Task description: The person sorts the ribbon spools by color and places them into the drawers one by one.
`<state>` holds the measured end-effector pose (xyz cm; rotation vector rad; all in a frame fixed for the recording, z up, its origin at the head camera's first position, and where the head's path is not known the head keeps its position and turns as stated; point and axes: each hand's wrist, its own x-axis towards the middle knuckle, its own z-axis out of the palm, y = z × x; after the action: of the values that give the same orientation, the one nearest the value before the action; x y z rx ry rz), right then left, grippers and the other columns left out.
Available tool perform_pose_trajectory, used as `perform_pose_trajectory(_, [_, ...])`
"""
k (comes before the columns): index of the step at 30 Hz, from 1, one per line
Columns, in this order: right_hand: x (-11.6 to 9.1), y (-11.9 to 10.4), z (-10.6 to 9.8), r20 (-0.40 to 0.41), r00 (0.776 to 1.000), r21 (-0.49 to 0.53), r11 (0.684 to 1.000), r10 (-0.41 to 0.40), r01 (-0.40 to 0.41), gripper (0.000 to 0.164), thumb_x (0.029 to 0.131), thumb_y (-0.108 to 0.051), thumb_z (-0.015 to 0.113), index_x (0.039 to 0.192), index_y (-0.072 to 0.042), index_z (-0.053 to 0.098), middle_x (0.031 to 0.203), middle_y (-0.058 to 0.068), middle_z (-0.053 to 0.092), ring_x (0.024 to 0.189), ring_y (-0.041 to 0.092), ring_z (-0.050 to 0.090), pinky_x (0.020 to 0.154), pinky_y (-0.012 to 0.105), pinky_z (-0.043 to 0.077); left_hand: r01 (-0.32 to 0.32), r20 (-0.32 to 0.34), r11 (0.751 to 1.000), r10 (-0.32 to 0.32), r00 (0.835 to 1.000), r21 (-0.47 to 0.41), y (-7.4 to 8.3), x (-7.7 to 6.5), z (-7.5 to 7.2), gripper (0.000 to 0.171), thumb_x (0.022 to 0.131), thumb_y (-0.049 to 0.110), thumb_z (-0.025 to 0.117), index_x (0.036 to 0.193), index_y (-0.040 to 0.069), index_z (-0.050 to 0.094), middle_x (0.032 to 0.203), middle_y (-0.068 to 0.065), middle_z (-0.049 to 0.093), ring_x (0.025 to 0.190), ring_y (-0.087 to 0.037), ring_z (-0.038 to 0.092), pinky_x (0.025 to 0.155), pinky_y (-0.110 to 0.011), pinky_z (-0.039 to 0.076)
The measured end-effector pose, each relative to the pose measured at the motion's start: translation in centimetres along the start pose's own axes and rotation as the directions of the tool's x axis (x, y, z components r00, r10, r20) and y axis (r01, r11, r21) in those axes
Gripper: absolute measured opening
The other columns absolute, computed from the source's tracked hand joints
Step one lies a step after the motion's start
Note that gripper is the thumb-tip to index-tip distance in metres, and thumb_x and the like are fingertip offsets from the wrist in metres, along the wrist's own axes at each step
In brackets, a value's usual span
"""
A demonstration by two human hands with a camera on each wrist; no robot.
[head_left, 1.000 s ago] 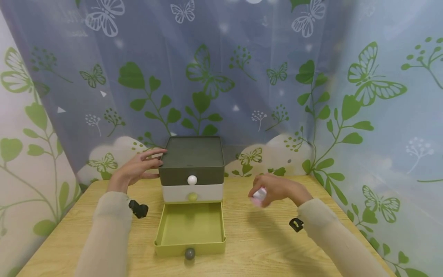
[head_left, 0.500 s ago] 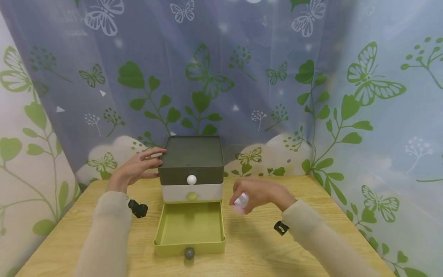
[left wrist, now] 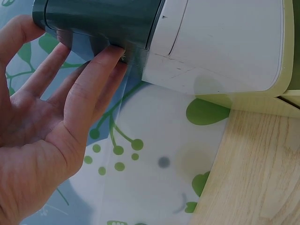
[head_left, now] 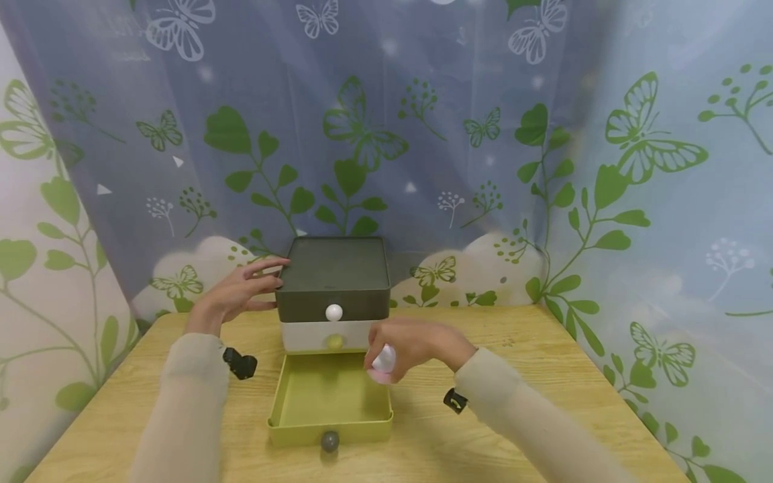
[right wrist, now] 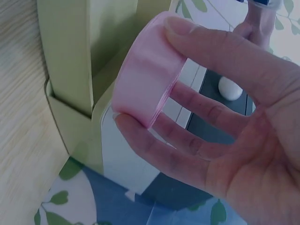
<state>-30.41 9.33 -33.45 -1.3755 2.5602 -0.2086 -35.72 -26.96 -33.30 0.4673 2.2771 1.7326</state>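
A small three-tier drawer box [head_left: 337,267] stands on the table, dark green on top, white in the middle, lime green below. Its lime bottom drawer [head_left: 320,396] is pulled out, with nothing visible inside. My right hand [head_left: 417,342] pinches a roll of pink ribbon [right wrist: 147,72] between thumb and fingers, over the drawer's right rear corner in the head view. My left hand [head_left: 238,292] rests its spread fingers against the left side of the dark top tier; in the left wrist view, its fingertips [left wrist: 117,52] touch that tier.
The wooden table [head_left: 483,402] reaches out on both sides of the drawer box. Curtains [head_left: 435,147] printed with leaves and butterflies hang close behind and at the sides. A grey knob [head_left: 329,441] juts from the drawer front.
My right hand has carried the roll of pink ribbon leftward, from above the table to the pulled-out drawer. The left hand and the drawer box stay put.
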Motion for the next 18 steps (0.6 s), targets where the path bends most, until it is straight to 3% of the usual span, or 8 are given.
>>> perform_pose_trajectory(7, [1.5,-0.8,0.7,0.01,0.998,-0.082,0.995,-0.063,0.063,0.033,0.078,-0.017,0.088,0.109,-0.026,0.083,0.116,0.0,0.07,0.101,0.008,0.058,0.085,0.018,0.049,-0.001,0.001,1.0,0.001,1.0,-0.002,0.2,-0.1,0.1,0.064,0.108,0.025,0.057,0.164,0.014,0.028,0.172,-0.022,0.009,0.156,-0.047,0.019,0.113,-0.054,0.05])
perform_pose_trajectory(18, [4.0,-1.9,1.5,0.035,0.988,-0.092,0.984,-0.153,0.156,0.027,0.082,-0.02,0.084,0.108,-0.027,0.084,0.102,-0.01,0.071,0.089,0.001,0.055,0.076,0.01,0.045,-0.005,0.01,1.0,0.005,1.0,-0.003,-0.1,0.0,-0.1,0.065,0.108,0.025,0.056,0.165,0.014,0.026,0.172,-0.022,0.008,0.156,-0.048,0.017,0.117,-0.06,0.043])
